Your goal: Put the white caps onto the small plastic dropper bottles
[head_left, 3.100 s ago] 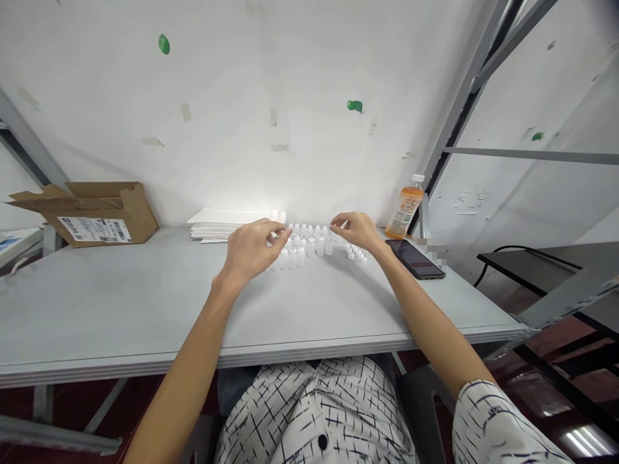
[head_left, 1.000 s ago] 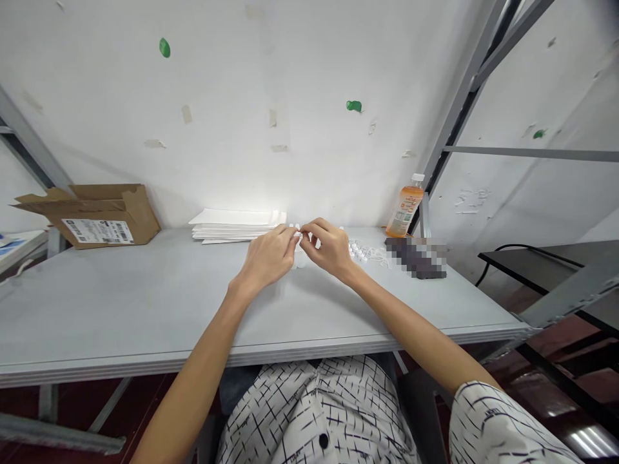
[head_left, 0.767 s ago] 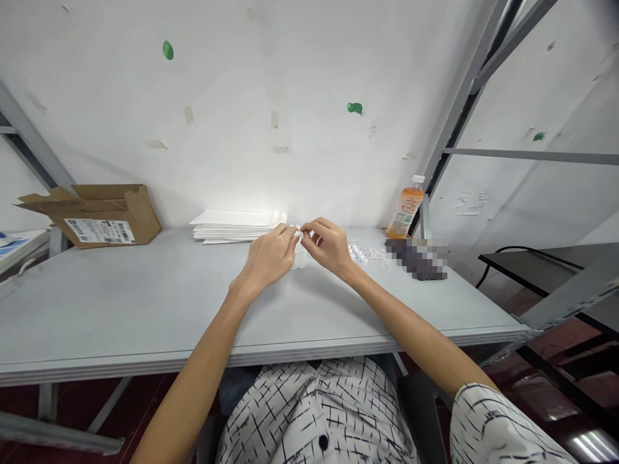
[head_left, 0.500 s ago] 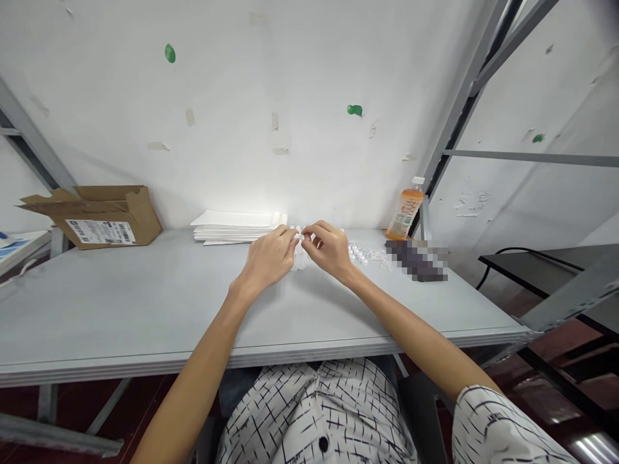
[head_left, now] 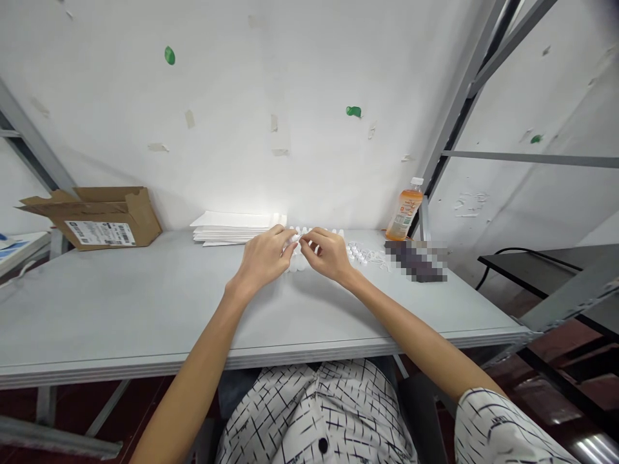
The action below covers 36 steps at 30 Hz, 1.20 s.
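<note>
Both hands meet over small white pieces (head_left: 300, 263) near the back middle of the table. My left hand (head_left: 265, 258) pinches a small white piece (head_left: 294, 238) between thumb and fingertips. Close beside it, my right hand (head_left: 327, 253) has its thumb and fingers pressed together at that piece's right side; whatever lies between them is too small to make out. More white pieces with thin white strings (head_left: 360, 253) lie just right of my right hand. A stack of flat white sheets or envelopes (head_left: 235, 228) rests behind and left of my left hand.
An open cardboard box (head_left: 109, 219) stands at the back left of the grey table (head_left: 145, 309). At the back right are an orange drink bottle (head_left: 405, 211) and a blurred dark object (head_left: 416, 261). A white wall rises behind, with metal frames at both sides.
My left fingers have opened slightly around the white piece, which shows more now. My right fingertips have shifted a little left and down. More white pieces show behind the hands.
</note>
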{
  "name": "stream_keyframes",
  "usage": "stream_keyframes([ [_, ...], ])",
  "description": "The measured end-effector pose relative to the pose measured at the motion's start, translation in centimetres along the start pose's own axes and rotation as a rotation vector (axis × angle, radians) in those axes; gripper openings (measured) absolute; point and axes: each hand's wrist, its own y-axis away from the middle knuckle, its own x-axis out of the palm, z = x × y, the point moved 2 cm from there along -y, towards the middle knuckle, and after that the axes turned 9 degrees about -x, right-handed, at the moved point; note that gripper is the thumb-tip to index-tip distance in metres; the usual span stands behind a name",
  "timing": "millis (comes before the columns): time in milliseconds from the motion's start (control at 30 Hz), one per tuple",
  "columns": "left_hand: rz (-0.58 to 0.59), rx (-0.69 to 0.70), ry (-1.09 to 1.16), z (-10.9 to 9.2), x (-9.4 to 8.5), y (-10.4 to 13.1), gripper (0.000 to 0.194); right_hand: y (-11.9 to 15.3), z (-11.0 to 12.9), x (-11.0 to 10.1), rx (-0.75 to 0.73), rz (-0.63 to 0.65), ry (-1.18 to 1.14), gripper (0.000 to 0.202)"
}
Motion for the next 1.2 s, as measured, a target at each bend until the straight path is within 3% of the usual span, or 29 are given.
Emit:
stream_keyframes([
  [167, -0.016, 0.009, 0.045, 0.07, 0.06, -0.01, 0.028, -0.20, -0.02, -0.14, 0.051, 0.014, -0.092, 0.038],
  [300, -0.043, 0.043, 0.100, 0.20, 0.14, 0.00, 0.024, -0.39, -0.13, -0.64, 0.219, 0.006, -0.308, 0.040],
  [467, -0.044, 0.052, 0.150, 0.26, 0.10, -0.01, 0.016, -0.52, -0.04, -0.83, 0.361, 0.083, -0.552, 0.044],
  [700, -0.049, 0.104, 0.268, 0.34, 0.13, -0.14, 0.006, -0.53, 0.18, -0.59, 0.354, 0.152, -0.591, 0.042],
  [933, -0.035, 0.132, 0.345, 0.54, 0.54, -0.25, 0.011, -0.44, -0.14, -0.72, 0.344, 0.108, -0.592, 0.048],
  [1200, -0.079, 0.081, 0.119, 0.35, 0.41, -0.04, 0.018, -0.52, 0.12, -0.80, 0.393, 0.156, -0.654, 0.053],
])
